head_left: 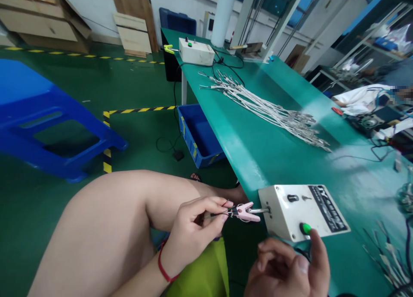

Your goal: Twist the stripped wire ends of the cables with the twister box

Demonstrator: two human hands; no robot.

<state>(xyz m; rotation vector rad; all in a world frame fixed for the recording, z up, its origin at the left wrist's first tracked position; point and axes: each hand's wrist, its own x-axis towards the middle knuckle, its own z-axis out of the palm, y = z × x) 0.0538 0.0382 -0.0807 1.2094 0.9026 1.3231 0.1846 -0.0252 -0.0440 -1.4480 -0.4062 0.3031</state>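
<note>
My left hand (193, 230), with a red cord on the wrist, pinches thin dark wire ends at the jaws of a pink spring clip (245, 212). That clip sits on a metal rod coming out of a white tester box (290, 213). My right hand (284, 269) is curled below the box and holds nothing, its thumb right beside a green push button (305, 228). A loose bundle of white cables with metal terminals (264, 110) lies farther along the green workbench (258, 168). More cable ends (387, 258) lie at the lower right.
A second white box (196, 52) with a yellow clip stands at the bench's far end. Below the bench edge are a blue crate (198, 133) and a foot pedal (178, 155). A blue stool (54, 125) lies on the floor. A co-worker's white sleeve (361, 99) shows at right.
</note>
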